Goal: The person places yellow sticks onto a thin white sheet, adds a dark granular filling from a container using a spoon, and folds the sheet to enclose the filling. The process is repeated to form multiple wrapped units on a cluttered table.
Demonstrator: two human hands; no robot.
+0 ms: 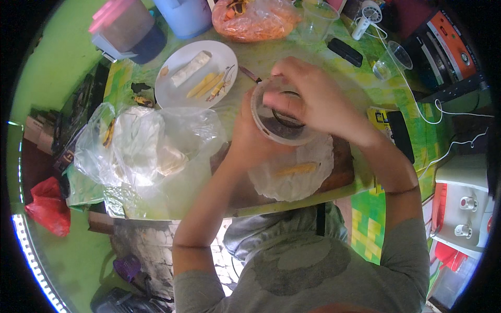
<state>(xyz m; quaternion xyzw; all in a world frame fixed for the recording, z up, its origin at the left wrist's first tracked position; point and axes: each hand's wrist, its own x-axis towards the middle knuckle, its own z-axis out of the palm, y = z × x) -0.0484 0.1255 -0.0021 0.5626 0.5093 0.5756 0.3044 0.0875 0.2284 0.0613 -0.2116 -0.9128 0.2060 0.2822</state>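
Note:
My left hand (pixel 244 134) is closed round the side of a round clear plastic tub (pixel 265 121), holding it tilted over the wooden board (pixel 340 166). Bent fingers of my right hand (pixel 311 102) reach into the tub's mouth; the fingertips and anything between them are hidden. Dark contents show dimly inside. Below the tub, a thin round white wrapper (pixel 312 182) lies on the board with a yellow strip (pixel 295 169), likely banana, across it. A white plate (pixel 229 58) beyond my left hand bears a rolled white wrapper (pixel 191 69) and several yellow strips (pixel 207 85).
A clear plastic bag (pixel 195 125) with white wrappers lies left of the board. A knife (pixel 249 74) rests beside the plate. At the back stand pitchers (pixel 183 18), an orange-filled bag (pixel 255 21) and clear cups (pixel 391 61). Phones (pixel 345 52) and a white cable (pixel 417 104) lie right.

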